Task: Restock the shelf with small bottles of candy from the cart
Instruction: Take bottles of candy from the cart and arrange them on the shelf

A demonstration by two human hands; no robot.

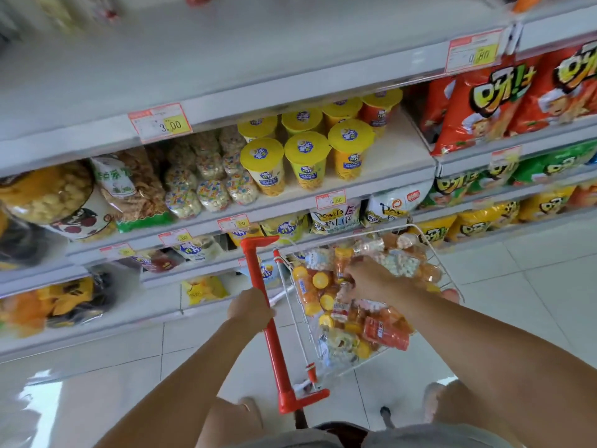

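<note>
While the shelf (395,147) stood just beside, the cart (420,233) sat parked close to it. L hand (250,307) wrapped round the red handle (274,337); it should hold the cart steady. R hand (368,279) was down in the basket, fingers curled among the candy bottles (384,331). Couldn't tell if one was actually held. Best to single out one bottle and grip its body firmly.

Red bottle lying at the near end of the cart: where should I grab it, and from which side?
Grab the red bottle round its middle, over the label, reaching down from above. It lies on its side on top of the pile, so its upper side is bare, while other bottles and the cart's wire wall crowd its sides.
</note>
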